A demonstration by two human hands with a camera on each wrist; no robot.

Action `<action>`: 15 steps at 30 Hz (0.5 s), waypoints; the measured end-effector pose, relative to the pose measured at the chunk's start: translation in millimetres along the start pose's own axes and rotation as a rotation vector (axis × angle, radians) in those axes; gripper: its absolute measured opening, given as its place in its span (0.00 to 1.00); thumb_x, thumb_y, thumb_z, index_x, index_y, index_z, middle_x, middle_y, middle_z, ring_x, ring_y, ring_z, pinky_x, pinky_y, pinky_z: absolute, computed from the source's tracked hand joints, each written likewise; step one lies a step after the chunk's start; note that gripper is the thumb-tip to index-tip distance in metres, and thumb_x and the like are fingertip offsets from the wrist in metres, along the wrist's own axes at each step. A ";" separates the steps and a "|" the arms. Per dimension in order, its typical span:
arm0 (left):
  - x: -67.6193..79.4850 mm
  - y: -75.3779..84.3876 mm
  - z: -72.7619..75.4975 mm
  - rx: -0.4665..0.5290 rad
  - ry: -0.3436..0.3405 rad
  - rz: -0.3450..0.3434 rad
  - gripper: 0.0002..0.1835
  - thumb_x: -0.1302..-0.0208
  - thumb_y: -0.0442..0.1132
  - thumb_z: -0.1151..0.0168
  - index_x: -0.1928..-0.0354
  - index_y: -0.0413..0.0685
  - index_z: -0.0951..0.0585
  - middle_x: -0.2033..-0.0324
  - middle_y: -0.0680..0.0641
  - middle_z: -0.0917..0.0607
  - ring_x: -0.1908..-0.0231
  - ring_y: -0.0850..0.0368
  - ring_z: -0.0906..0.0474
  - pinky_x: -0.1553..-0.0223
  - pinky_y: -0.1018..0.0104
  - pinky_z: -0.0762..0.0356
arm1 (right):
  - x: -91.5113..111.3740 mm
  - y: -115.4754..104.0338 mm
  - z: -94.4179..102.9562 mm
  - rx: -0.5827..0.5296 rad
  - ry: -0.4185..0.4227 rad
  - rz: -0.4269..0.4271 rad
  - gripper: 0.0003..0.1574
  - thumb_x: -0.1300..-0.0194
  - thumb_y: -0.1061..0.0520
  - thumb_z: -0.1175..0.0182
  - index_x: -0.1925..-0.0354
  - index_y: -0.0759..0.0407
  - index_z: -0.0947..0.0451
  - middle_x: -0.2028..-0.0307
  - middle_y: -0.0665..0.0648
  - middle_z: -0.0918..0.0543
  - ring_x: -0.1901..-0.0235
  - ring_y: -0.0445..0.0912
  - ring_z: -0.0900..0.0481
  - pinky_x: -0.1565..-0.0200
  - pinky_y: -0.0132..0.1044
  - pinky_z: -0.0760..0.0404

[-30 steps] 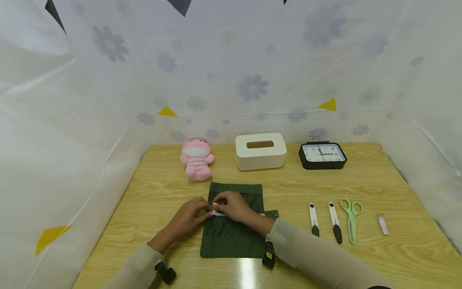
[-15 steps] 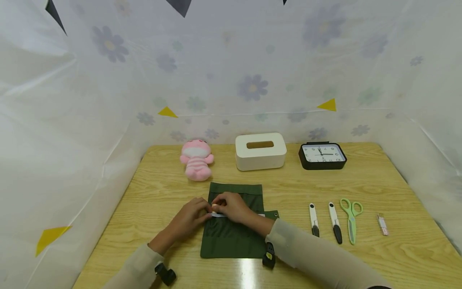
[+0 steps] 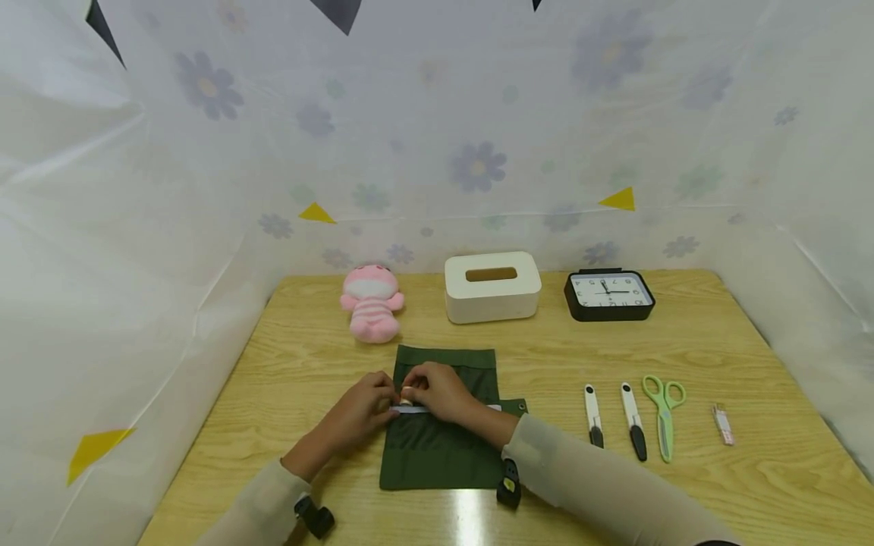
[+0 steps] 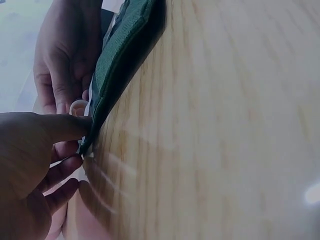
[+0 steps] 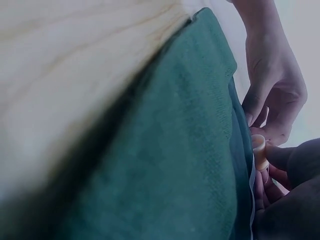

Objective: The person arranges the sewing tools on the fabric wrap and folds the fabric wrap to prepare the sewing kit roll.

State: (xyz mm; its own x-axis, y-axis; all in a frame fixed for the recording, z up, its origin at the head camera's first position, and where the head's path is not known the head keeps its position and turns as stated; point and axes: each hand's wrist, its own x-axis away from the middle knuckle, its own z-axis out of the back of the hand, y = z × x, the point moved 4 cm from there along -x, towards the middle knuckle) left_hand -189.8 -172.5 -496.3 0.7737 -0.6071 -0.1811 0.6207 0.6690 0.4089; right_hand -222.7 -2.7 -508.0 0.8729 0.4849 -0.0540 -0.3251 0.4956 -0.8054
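Right hand [image 3: 440, 390] is pinching a small pale cylinder [image 5: 260, 154] at the left part of a dark green cloth [image 3: 444, 459], left hand [image 3: 358, 406] is pinching that cloth's left edge, white tissue box [image 3: 493, 297] is standing beyond the cloth, green scissors [image 3: 665, 425] are lying to its right.

Enclosure: pale translucent sheeting on three sides. Back sheet [image 3: 410, 136] printed with flowers [image 3: 479, 166], mostly muted purple, some faint green; thin horizontal line across its lower part. Left sheet [image 3: 102, 265] and right sheet [image 3: 812, 189] slope outward, with long creases. Yellow triangles [image 3: 620, 199]: two low on back sheet, one lower left. Dark triangles [image 3: 337, 11] along top edge. Table [image 3: 703, 334]: light yellow-brown wood grain, far edge just before back sheet. Lighting: soft; bright glare patch [image 3: 469, 519] on tabletop at near edge. Grain appears paler, cooler in both wrist views.
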 end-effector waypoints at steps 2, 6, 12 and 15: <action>0.7 0.2 0.0 -0.005 0.014 -0.016 0.06 0.38 0.36 0.25 0.65 0.51 0.16 0.60 0.53 0.21 0.58 0.58 0.24 0.55 0.59 0.21 | 0.0 -0.2 -0.2 0.001 0.004 0.002 0.04 0.29 0.53 0.32 0.60 0.51 0.13 0.67 0.46 0.18 0.70 0.37 0.23 0.65 0.33 0.22; 2.7 -0.8 -0.6 0.010 0.054 -0.040 0.08 0.38 0.35 0.25 0.65 0.53 0.17 0.60 0.55 0.20 0.58 0.59 0.23 0.56 0.60 0.20 | 0.0 -1.4 -0.4 0.002 0.022 0.011 0.04 0.30 0.54 0.31 0.62 0.52 0.13 0.68 0.46 0.17 0.71 0.36 0.23 0.66 0.33 0.23; 3.6 -0.2 0.9 0.088 0.113 -0.049 0.09 0.39 0.33 0.25 0.64 0.53 0.17 0.60 0.55 0.19 0.60 0.60 0.19 0.57 0.60 0.18 | -0.8 -4.8 -2.1 0.020 0.073 0.038 0.03 0.32 0.56 0.30 0.63 0.53 0.14 0.69 0.47 0.18 0.71 0.36 0.24 0.66 0.32 0.23; 4.2 0.0 1.5 0.122 0.135 -0.050 0.08 0.39 0.33 0.25 0.64 0.52 0.17 0.60 0.54 0.18 0.60 0.59 0.19 0.57 0.60 0.18 | -1.4 -5.9 -2.9 0.026 0.083 0.034 0.03 0.32 0.55 0.29 0.64 0.52 0.13 0.70 0.46 0.18 0.71 0.35 0.23 0.65 0.31 0.23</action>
State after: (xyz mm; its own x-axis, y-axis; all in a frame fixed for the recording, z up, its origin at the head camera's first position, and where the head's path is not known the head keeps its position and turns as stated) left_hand -186.8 -175.7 -495.7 0.7572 -0.5698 -0.3194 0.6455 0.5775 0.4999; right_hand -221.0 -8.4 -504.9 0.8880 0.4408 -0.1309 -0.3637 0.4991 -0.7865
